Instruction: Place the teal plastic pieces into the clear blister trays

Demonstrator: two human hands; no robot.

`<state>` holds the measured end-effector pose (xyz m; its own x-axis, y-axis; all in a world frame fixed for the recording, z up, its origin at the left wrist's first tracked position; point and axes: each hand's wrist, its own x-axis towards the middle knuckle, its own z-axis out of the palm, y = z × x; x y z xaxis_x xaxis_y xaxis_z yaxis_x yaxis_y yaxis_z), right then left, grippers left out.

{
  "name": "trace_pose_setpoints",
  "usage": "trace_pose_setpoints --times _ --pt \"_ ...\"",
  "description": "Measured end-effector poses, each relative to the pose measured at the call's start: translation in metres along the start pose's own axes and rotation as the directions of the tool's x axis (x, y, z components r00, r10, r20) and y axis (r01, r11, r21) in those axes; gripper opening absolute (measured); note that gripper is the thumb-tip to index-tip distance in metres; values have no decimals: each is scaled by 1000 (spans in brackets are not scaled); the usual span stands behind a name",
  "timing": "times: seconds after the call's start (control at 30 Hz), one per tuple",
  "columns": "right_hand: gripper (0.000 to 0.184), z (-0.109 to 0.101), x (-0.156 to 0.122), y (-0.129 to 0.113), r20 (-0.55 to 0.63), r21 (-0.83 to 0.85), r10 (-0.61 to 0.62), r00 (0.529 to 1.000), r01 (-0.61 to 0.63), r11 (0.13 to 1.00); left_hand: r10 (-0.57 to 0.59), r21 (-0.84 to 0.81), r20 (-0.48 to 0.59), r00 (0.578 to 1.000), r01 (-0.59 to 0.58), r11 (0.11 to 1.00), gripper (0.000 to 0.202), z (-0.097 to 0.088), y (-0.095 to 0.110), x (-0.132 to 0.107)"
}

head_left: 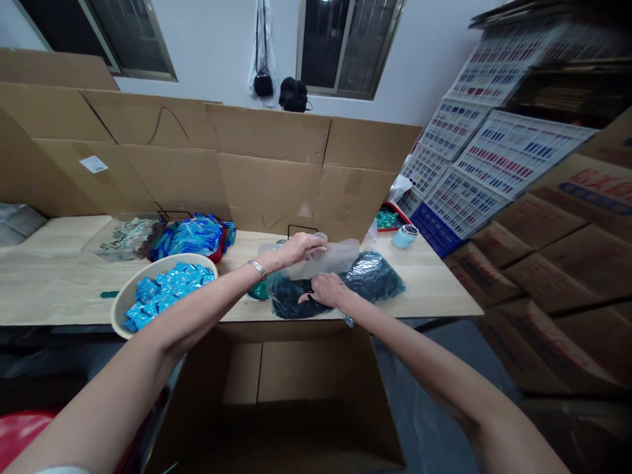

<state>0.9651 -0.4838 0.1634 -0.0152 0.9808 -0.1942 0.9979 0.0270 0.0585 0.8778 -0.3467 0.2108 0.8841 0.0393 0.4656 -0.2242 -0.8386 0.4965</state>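
My left hand [299,249], a bracelet on its wrist, pinches the upper edge of a clear plastic bag [336,258] and holds it up above the table. My right hand [326,289] is closed low on the same bag, where it lies over a heap of dark teal pieces [378,276] on the wooden table [49,289]. What the right fingers grip inside the bag is hidden.
A cream bowl [123,299] of bright blue packets sits at the table's front left, more blue packets [197,234] behind it. An open cardboard box [291,388] stands below the table edge. Cardboard sheets wall the back. Stacked cartons fill the right. A small pale blue jar [405,236] stands far right.
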Motion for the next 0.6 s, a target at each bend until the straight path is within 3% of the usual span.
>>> trace_pose_setpoints --times 0.2,0.37,0.6 --pt "85 -4 -39 16 -40 2 161 986 -161 987 -190 -154 -24 982 184 971 35 -6 -4 -4" --pt "87 -6 -39 43 109 10 308 945 -311 950 -254 -235 12 967 249 939 33 -12 -6 -2" --pt "90 -3 -43 72 206 49 338 918 -355 934 -325 -300 51 944 325 897 30 -13 -8 2"
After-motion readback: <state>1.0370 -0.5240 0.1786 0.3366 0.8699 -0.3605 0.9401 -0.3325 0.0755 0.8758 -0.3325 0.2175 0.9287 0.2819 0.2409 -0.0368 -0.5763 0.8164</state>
